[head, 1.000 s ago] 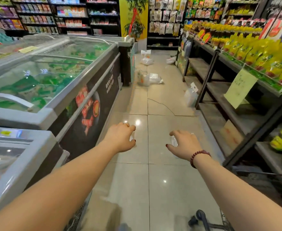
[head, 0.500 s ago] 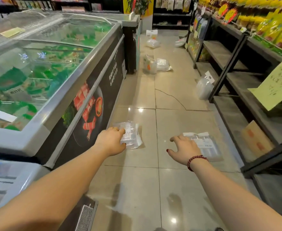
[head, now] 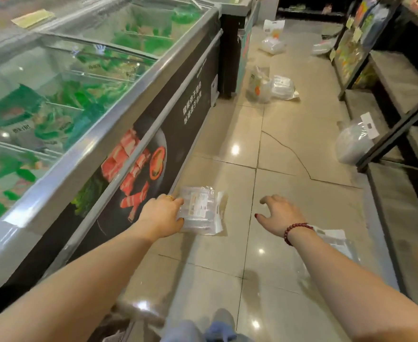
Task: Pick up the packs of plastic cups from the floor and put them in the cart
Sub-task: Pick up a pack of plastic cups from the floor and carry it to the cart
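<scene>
A clear pack of plastic cups (head: 201, 210) lies on the beige floor tiles beside the freezer. My left hand (head: 163, 215) grips its left edge, thumb under and fingers over. A second pack (head: 335, 240) lies on the floor under my right forearm, partly hidden. My right hand (head: 278, 213) hovers over the bare floor with fingers spread and loosely curved, holding nothing. More packs lie farther up the aisle: two together (head: 272, 87), one against the shelf foot (head: 353, 141), and one farther back (head: 272, 44). No cart is in view.
A long glass-topped chest freezer (head: 84, 99) runs along the left. Dark metal shelving (head: 400, 114) lines the right side, with low empty shelves. The tiled aisle between them carries a crack in the floor (head: 299, 159). My feet show at the bottom edge.
The view has tilted down and closer to the floor. My left hand has closed on the near pack. My right hand has moved forward off the second pack, which now lies under the forearm.
</scene>
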